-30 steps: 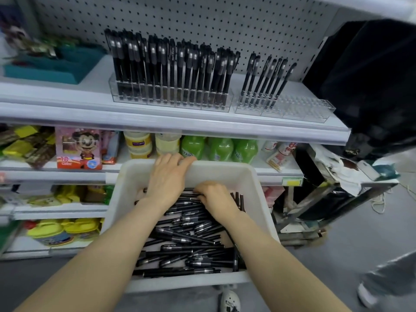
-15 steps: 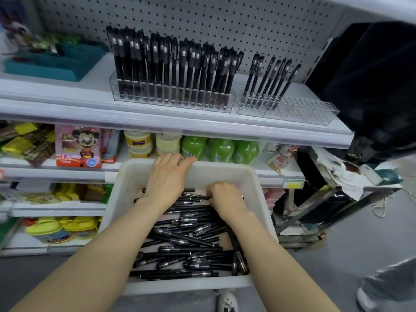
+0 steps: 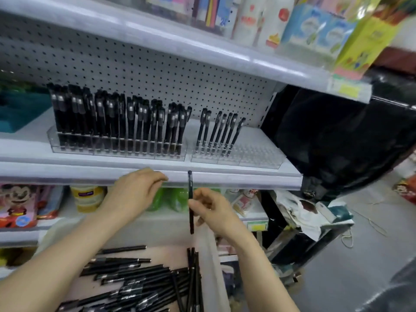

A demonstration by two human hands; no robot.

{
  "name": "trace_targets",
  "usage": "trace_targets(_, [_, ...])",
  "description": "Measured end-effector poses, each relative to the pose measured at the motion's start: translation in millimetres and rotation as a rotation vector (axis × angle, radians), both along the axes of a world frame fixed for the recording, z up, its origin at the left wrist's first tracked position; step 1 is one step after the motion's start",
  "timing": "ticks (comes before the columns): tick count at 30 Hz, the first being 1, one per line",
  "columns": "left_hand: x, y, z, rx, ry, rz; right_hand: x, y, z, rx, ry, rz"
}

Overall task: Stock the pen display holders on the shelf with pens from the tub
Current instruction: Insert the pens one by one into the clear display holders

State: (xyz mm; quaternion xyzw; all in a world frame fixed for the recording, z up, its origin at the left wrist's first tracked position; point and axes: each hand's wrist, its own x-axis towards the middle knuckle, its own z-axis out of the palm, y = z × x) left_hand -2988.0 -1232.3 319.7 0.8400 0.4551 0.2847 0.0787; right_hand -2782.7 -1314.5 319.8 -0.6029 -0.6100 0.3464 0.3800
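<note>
Pens lie loose in the white tub (image 3: 211,262) below my arms, a heap too tangled to count. One black pen (image 3: 190,201) stands upright in my right hand (image 3: 213,212), pinched at its middle between thumb and fingers, in front of the shelf edge (image 3: 236,177). My left hand (image 3: 132,192) hovers beside it, fingers curled loosely and holding nothing, close to that same edge. Two clear display holders sit side by side on the shelf: the left holder (image 3: 117,149) is packed full of black pens in rows, while the right holder (image 3: 247,157) carries seven pens (image 3: 219,134) at its left end, the other slots bare. A teal tray (image 3: 20,113) sits further left.
</note>
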Motion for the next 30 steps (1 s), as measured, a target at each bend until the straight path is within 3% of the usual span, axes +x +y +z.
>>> trace_targets(3, [36.8,13.2,17.0,0.102,-0.019,-0.061,39.1,12.5,24.8,0.133,0.038,-0.116])
trace_targets(9, [110.8,39.2,31.9,0.311,0.115,-0.146,118.0,40.2,71.1,0.357,0.135,-0.375])
trace_targets(19, [149.2,63.3,10.3,0.296,0.202,-0.028,152.0,104.2,94.1,0.574,-0.010,-0.545])
trace_targets(30, [150.8,58.2,8.8,0.305,0.201,0.000,143.1,133.5,58.5,0.398,-0.315,-0.451])
